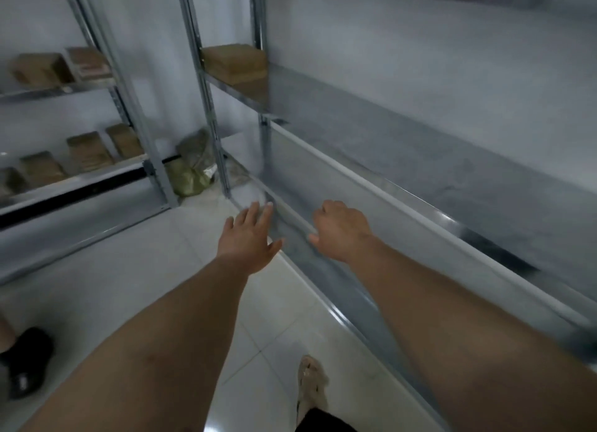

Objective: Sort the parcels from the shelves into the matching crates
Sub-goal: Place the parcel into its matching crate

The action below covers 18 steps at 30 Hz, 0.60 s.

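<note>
1. Far left, the left rack [151,173] carries brown parcels on two levels: an upper pair [38,68] and a lower row [89,150] of at least three. None of these is sorted yet, so I judge most of your remaining work sits here.
2. In the corner between the racks, a greenish bag [193,170] lies on the floor [145,270] (too blurred to say whether it counts as a parcel).
3. At the far end of the right rack [263,76], one parcel stack [234,63] rests on a shelf, well apart from both of your hands.
4. Your left hand [250,237] is spread flat with straight fingers, held out over the floor near the rack's lower rail [292,215]. It has hold of nothing.
5. Your right hand [342,231] is just beside that rail, fingers loosely curled under. No parcel is in it, and I cannot tell whether it touches the metal.
6. Further right, the long shelf [420,147] shows only bare metal along the stretch in view, so this section looks already emptied.
7. No crate appears anywhere in view, so you cannot read how many parcels are delivered. My estimate is that you are partway through: the right rack is nearly done, bar the far stack, and the left rack is yet to be cleared.
</note>
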Each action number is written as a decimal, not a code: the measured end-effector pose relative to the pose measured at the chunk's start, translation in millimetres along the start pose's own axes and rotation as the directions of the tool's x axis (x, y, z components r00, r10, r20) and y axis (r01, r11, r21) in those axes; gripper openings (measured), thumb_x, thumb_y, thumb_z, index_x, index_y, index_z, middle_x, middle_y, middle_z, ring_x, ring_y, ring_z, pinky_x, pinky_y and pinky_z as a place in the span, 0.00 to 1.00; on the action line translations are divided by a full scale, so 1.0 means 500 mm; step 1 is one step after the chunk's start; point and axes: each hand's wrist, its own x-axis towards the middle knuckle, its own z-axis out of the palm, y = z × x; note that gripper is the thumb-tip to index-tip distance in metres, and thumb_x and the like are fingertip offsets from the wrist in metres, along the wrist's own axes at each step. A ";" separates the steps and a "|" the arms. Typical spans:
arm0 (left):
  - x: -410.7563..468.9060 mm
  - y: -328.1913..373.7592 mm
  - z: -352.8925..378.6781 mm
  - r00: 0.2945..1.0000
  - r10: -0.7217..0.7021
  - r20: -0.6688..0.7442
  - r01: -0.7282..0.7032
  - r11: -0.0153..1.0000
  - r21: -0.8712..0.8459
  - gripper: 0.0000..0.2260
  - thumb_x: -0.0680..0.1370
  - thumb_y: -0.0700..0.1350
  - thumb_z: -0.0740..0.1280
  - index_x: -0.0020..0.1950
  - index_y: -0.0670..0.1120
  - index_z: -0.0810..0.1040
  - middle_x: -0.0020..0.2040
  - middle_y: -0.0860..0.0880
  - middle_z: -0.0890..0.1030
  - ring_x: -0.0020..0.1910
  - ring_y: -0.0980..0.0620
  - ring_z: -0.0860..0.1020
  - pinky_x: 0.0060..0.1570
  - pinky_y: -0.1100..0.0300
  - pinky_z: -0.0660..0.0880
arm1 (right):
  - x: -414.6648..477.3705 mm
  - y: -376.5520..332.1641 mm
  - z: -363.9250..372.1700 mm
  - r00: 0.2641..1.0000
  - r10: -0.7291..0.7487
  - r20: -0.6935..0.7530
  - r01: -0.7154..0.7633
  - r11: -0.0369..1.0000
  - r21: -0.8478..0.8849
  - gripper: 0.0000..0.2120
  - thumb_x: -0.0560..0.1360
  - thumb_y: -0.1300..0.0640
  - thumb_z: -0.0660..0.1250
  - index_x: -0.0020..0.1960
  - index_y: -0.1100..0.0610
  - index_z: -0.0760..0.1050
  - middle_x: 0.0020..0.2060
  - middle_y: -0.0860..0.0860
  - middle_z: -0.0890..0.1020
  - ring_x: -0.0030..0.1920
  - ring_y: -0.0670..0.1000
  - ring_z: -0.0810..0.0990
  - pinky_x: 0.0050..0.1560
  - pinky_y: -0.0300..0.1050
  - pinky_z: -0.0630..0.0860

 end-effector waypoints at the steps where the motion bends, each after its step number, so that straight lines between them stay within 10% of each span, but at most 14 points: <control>1: 0.026 -0.021 -0.003 1.000 -0.022 0.007 0.022 1.000 0.016 0.34 0.79 0.63 0.53 0.79 0.51 0.43 0.79 0.46 0.45 0.77 0.46 0.49 0.75 0.48 0.50 | 0.036 -0.003 -0.002 1.000 -0.017 -0.004 0.017 1.000 0.003 0.22 0.78 0.46 0.61 0.66 0.59 0.69 0.63 0.58 0.70 0.65 0.58 0.68 0.58 0.51 0.70; 18: 0.494 -0.198 -0.097 0.981 -0.189 -0.030 0.192 0.972 0.134 0.35 0.79 0.66 0.51 0.78 0.53 0.40 0.79 0.47 0.40 0.78 0.45 0.43 0.75 0.46 0.46 | 0.623 0.028 -0.098 0.976 -0.211 -0.058 0.212 0.977 0.008 0.28 0.79 0.40 0.55 0.71 0.57 0.64 0.66 0.58 0.68 0.66 0.57 0.68 0.59 0.51 0.69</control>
